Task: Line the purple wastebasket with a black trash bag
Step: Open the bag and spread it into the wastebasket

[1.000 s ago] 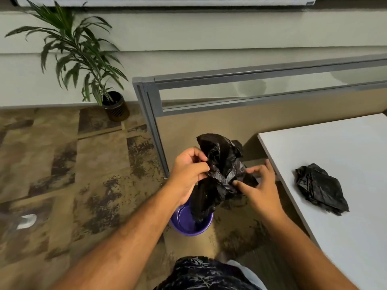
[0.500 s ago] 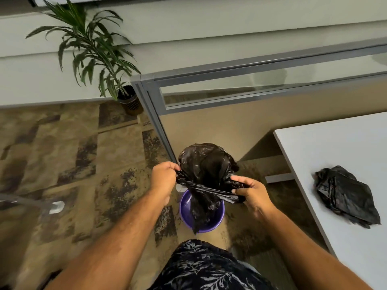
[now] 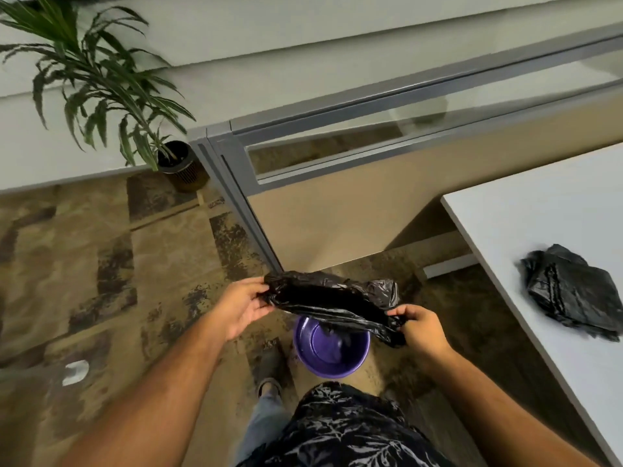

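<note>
Holding a black trash bag [image 3: 328,299] stretched between our two hands, we stand over a purple wastebasket [image 3: 332,345] on the patterned carpet. Our left hand [image 3: 237,308] pinches one end of the bag's mouth, and our right hand [image 3: 419,326] grips the other end, so both are clenched on plastic. The bag hangs just above the wastebasket, its near edge crossing the rim, and a little of it seems to dangle inside, though blur makes that hard to confirm.

Below our hands, the basket's purple floor is mostly bare. We judge the task about half done: the bag is out and its mouth is spread wide, but it has not been pushed down inside, and its edge is not folded over the rim.

To the right of our right hand, a white desk [image 3: 556,230] carries a stack of folded black bags [image 3: 573,291]. Beyond our hands stands a grey-framed partition [image 3: 337,197]. Farther off, past our left hand, a potted plant [image 3: 101,82] sits against the wall.

Compared with half a second earlier, our hands have moved farther apart. The bag was then a tall bunched lump with its tail hanging well into the basket; now it is pulled into a wide, low band, and more of the basket's inside shows.
</note>
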`<state>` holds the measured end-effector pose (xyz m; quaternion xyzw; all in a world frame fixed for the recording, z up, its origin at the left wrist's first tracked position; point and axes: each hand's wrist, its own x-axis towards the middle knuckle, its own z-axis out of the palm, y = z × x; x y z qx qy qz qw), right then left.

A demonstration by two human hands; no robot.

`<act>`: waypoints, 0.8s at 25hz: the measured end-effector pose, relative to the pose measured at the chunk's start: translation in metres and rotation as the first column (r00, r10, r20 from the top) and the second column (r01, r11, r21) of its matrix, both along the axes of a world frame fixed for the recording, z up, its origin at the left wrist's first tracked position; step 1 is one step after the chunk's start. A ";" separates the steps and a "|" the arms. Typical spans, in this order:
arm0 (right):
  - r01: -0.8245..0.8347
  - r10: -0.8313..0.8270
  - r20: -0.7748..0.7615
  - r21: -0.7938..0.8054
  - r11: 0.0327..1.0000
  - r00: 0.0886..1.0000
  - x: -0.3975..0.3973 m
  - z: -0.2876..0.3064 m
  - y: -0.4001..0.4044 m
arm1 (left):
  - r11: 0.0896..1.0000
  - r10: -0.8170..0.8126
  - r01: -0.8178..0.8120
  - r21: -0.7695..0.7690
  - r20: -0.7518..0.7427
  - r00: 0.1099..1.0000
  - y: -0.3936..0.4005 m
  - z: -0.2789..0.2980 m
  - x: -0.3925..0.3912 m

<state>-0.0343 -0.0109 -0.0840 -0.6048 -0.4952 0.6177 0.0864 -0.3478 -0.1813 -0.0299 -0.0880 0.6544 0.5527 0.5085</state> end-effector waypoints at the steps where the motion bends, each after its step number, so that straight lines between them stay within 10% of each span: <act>1: 0.047 -0.046 0.003 -0.044 0.998 0.999 -0.006 -0.003 -0.006 | 0.996 -0.077 0.077 -0.053 0.013 0.997 0.002 -0.007 -0.006; 8: 0.457 -0.459 0.089 0.036 0.888 0.884 -0.053 -0.029 -0.071 | 0.972 -0.062 -0.034 0.232 0.392 0.918 0.030 -0.035 -0.067; 13: 0.694 -0.695 0.115 0.055 0.718 0.710 -0.075 -0.047 -0.096 | 0.900 -0.436 0.434 0.050 0.058 0.898 0.053 -0.063 -0.070; 16: 0.692 -0.681 0.209 0.024 0.721 0.702 -0.075 -0.074 -0.106 | 0.668 -0.728 0.734 -0.123 -0.315 0.609 0.047 -0.097 -0.070; 20: 0.503 -0.489 0.329 0.046 0.863 0.808 -0.073 -0.143 -0.109 | 0.450 -0.859 0.811 -0.373 -0.431 0.278 0.028 -0.182 -0.059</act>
